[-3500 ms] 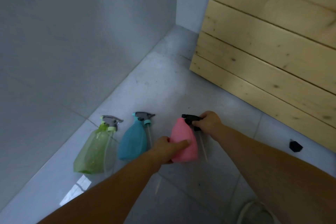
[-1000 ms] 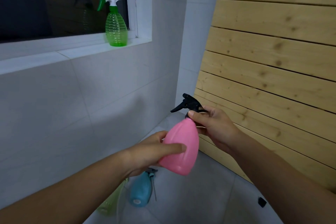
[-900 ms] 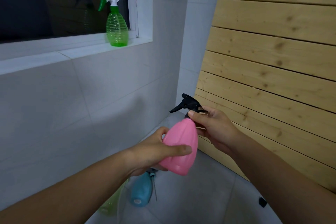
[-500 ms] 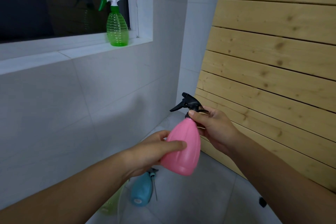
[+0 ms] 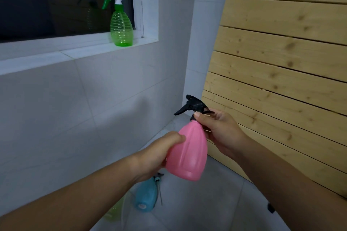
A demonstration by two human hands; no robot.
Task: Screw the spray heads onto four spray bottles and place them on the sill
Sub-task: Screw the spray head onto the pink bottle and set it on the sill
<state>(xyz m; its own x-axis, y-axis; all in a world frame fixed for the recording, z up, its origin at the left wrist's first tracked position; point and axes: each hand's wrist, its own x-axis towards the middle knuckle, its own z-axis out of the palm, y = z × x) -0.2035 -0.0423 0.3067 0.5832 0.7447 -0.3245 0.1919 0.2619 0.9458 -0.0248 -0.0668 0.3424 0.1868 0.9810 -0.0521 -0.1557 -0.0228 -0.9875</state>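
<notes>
While the left hand [image 5: 157, 154] wraps the pink bottle [image 5: 187, 153] in mid-air, the right hand [image 5: 218, 129] pinches the collar of its black spray head [image 5: 193, 106]. If the thread starts crooked (hidden under the fingers), the head could jam or leak. Only 1 green bottle [image 5: 121, 28] stands on the sill [image 5: 78, 51].

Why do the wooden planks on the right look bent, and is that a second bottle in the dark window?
Head view: the wide-angle lens bows the wooden planks near the frame edge. The faint shape in the window pane is a reflection of the green bottle on the sill; night-dark glass mirrors the room.
</notes>
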